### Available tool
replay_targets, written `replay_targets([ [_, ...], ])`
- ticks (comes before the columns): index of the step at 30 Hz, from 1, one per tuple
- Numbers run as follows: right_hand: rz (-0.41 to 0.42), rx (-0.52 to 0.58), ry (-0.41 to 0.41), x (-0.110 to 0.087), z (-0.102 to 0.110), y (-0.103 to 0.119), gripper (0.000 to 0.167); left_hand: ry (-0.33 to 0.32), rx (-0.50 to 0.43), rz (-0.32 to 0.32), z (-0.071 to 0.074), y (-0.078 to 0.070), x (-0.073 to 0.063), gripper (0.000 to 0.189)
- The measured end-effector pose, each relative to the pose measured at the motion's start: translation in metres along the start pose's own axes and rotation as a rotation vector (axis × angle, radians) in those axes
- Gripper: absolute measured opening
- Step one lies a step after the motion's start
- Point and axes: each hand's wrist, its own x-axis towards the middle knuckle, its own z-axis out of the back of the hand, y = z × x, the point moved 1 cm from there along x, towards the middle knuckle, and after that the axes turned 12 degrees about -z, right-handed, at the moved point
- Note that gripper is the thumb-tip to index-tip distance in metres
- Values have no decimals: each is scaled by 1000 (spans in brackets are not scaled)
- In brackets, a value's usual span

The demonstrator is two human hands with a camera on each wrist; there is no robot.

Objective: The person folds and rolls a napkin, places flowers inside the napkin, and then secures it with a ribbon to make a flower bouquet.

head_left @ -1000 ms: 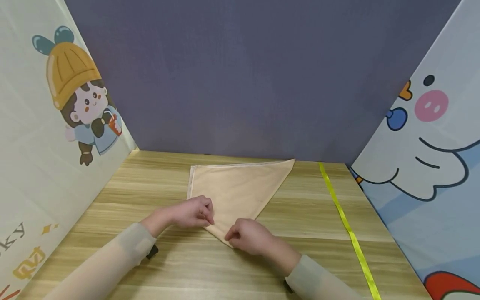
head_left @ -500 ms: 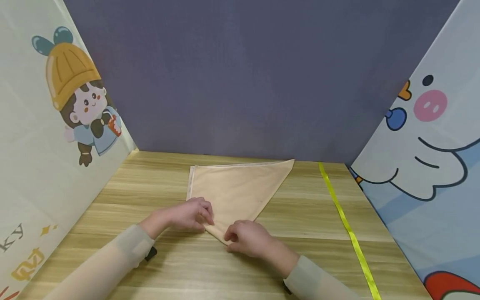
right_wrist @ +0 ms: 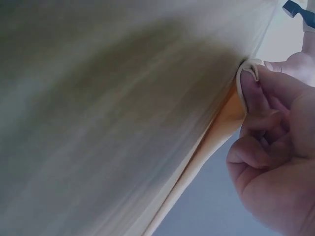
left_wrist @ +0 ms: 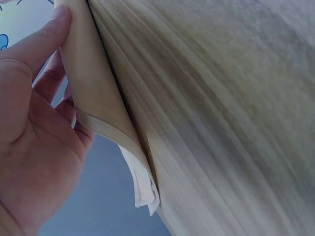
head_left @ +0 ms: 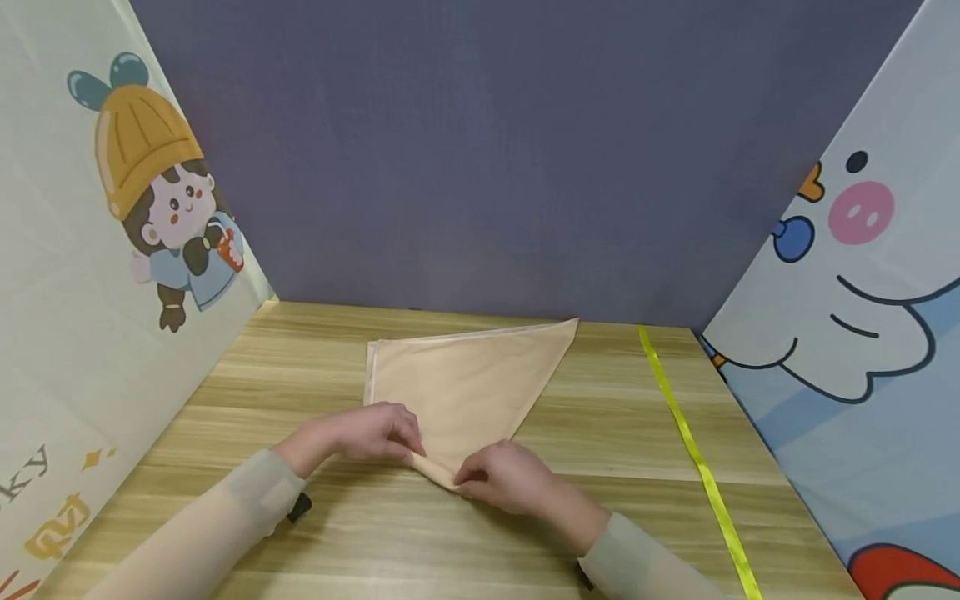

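A peach-coloured cloth (head_left: 465, 379), folded into a roughly triangular shape, lies on the wood-grain table. Its near edge is turned over into a narrow roll between the two hands. At the left part of that edge, my left hand (head_left: 378, 432) pinches the roll; in the left wrist view its thumb lies on the cloth (left_wrist: 91, 73) with the fingers behind. My right hand (head_left: 506, 477) pinches the near corner. In the right wrist view the cloth's folded end (right_wrist: 248, 73) sits between thumb and curled fingers.
A yellow strip (head_left: 697, 458) runs along the table (head_left: 600, 533) to the right of the cloth. A dark grey panel (head_left: 480, 158) stands behind, and printed panels with cartoon figures flank both sides.
The near corner has been turned over into a roll. The cloth has shifted slightly left and toward me, its far edge now more slanted. Both hands remain at the near edge.
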Motion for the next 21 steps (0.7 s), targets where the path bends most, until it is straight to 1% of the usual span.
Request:
replay_targets([
  [2,-7,46,15,-1,0,-2,6,5,-17,19,0,0,0,14],
  [5,-42,158,48,-2,-1,-5,6,-3,-55,65,-1,0,1,14],
  [7,-63,229,65,-2,-1,-7,10,-18,-100,103,-2,1,2,13],
  [9,-74,282,76,-3,-1,-9,16,-40,-146,124,-3,2,3,10],
  [11,-76,304,83,-3,-1,-10,21,-58,-183,132,-3,4,3,6],
  [13,-85,311,89,-2,-1,-10,22,-68,-197,123,-4,5,4,5],
  [17,-115,324,116,-2,0,-11,24,-63,-225,126,-5,7,4,5],
  [19,-125,315,130,-1,0,-11,25,-57,-227,132,-5,8,4,5],
  [21,-126,291,136,-1,0,-11,26,-54,-194,136,-6,8,5,5],
])
